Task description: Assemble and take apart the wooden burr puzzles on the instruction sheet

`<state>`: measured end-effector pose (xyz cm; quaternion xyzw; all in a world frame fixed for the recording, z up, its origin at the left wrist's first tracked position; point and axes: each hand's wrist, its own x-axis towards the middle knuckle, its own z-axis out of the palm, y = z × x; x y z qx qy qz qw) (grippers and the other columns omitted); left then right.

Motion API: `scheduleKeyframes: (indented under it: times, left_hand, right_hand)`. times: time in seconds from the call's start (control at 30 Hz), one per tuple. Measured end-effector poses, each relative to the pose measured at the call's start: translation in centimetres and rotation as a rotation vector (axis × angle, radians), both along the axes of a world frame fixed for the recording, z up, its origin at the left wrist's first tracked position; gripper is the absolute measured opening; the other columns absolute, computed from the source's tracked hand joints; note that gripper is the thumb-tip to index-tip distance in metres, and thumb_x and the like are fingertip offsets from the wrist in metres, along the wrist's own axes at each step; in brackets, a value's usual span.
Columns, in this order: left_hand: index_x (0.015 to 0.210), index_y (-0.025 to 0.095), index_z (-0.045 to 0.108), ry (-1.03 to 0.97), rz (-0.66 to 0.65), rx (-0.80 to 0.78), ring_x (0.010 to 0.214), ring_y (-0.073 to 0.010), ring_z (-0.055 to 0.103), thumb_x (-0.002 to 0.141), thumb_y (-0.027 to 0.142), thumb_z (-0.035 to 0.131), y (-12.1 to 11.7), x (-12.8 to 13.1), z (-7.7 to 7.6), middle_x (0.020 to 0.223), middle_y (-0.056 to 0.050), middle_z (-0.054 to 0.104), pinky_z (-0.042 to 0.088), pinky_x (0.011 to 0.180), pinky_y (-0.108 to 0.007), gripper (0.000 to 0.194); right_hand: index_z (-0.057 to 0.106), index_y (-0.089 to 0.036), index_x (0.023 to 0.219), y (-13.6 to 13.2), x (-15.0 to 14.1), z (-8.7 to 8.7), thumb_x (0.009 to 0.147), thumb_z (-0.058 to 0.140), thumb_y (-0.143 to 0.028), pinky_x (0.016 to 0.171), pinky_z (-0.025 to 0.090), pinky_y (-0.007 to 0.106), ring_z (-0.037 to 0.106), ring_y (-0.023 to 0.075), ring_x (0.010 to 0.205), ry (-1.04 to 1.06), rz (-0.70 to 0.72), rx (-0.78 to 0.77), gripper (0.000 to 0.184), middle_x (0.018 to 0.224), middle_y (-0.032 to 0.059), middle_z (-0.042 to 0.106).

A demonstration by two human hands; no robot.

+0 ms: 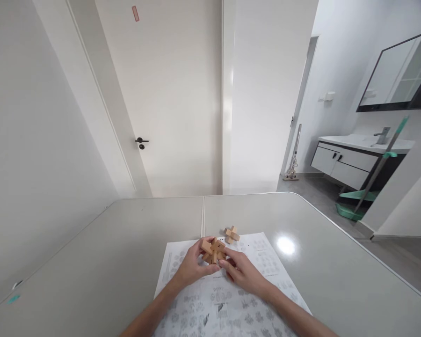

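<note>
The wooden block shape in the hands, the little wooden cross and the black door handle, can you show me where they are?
Wooden block shape (214, 252): head view, on its middle blocks.
Little wooden cross (232, 233): head view, on its centre.
Black door handle (142, 140): head view, on its lever.

There's room over the table (101, 262) beside the paper (214, 304); in the middle, wooden blocks (217, 246) and a small cross (231, 233) get in the way.

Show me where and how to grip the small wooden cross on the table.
The cross is probably best pinched by its right-pointing prong, coming from the right: that prong juts out straight-sided, with room around it, while the held block crowds the cross's near left side.
</note>
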<state>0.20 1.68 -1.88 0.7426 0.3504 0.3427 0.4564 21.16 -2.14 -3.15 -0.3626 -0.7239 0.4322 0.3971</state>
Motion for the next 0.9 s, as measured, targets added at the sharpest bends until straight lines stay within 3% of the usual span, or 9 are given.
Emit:
scheduleKeyframes:
  times: [0.43,0.9]
  left_hand:
    - [0.136,0.022,0.050,-0.017,0.008,-0.012,0.118,-0.0295,0.060,0.074,0.040,0.080,-0.12,0.13,0.09,0.129,-0.011,0.063,0.049,0.098,-0.039,0.070]
    - [0.135,0.022,0.052,-0.021,0.011,-0.005,0.118,-0.0296,0.060,0.074,0.042,0.080,-0.08,0.21,-0.07,0.129,-0.012,0.064,0.048,0.099,-0.039,0.070]
  right_hand:
    - [0.054,-0.021,0.097,0.06,-0.11,-0.17,0.103,0.041,-0.043,0.052,0.032,0.025,0.044,0.0131,0.051,-0.023,-0.021,0.038,0.027,0.064,-0.0032,0.051]
    - [0.053,-0.021,0.092,0.12,-0.10,-0.19,0.102,0.043,-0.042,0.054,0.031,0.025,0.046,0.0139,0.055,-0.060,-0.048,0.064,0.026,0.068,-0.0023,0.053]
